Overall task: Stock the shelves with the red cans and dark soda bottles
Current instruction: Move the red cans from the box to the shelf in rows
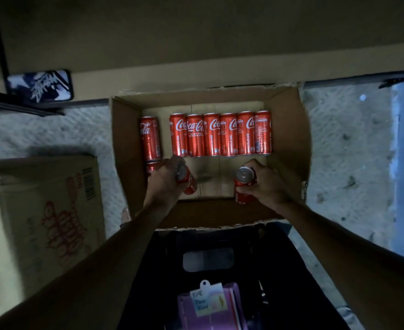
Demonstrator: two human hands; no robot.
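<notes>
Status: open cardboard box (289, 129) on speckled floor (344, 144) at frame centre; both arms reach into it from 6 o'clock.

Left grip (164, 181) is wrapped round a red can (186, 181) near the box's 8 o'clock corner; fingers curl over the can's side; can is tilted, silver top toward the camera; motion blur here, so finer finger detail is unreadable.

Right grip (266, 184) is clamped round a second red can (243, 184) at the box's 5 o'clock; thumb and fingers curl on its side; top faces the camera; cannot tell whether either held can touches the box bottom.

Row of six red cans (220, 135) lines the box's 12 o'clock wall; touching side by side, labels to the camera; cannot tell if they stand or lie.

Lone can (149, 139) sits apart from the row at 9 o'clock, against the left wall; one more can (152, 166) is just below it, mostly hidden behind the left grip.

Outside the box: closed carton (48, 206) with red print at 9 o'clock; dark crate (251, 253) at 6 o'clock, just beside the box's near edge, holding a purple pad (196, 313) with a white tag (205, 298); dark case (38, 85) with white scrawl at 10 o'clock.
</notes>
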